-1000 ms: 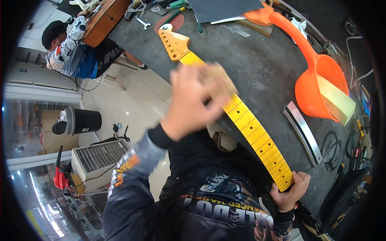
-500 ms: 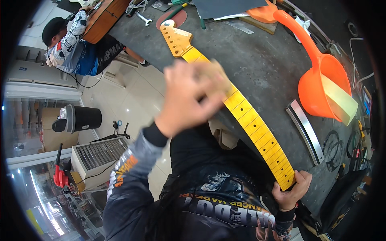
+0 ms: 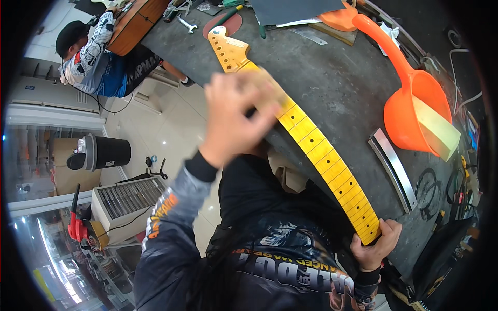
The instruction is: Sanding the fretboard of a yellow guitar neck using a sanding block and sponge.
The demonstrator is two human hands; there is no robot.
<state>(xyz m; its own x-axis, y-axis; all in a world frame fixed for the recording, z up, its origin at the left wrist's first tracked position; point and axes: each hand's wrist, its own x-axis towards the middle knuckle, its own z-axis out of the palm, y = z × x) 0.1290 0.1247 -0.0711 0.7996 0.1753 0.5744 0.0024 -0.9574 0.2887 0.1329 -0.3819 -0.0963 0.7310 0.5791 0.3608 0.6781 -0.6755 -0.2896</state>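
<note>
A guitar neck (image 3: 329, 161) with a yellow fretboard and black dot inlays lies slantwise along the near edge of the workbench. Its headstock (image 3: 226, 50), with a row of tuner holes, points to the far left. My right hand (image 3: 377, 245) grips the heel end at the lower right, thumb on the side. Over the fretboard near the headstock, my left hand (image 3: 233, 116) is curled, its fingertips smeared by motion. A tan blur shows beneath those fingers; what they hold cannot be made out.
An orange dipper (image 3: 402, 111) holding a pale yellow block (image 3: 437, 129) stands on the workbench (image 3: 340, 78) at right. Nearby lies a curved metal bar (image 3: 394, 171). A wrench (image 3: 187, 24) and a steel ruler (image 3: 309, 36) lie farther back. Another person (image 3: 98, 57) handles an acoustic guitar (image 3: 136, 26).
My left hand has slid a little up and left along the fretboard, toward the headstock. The neck and my right hand have stayed in place.
</note>
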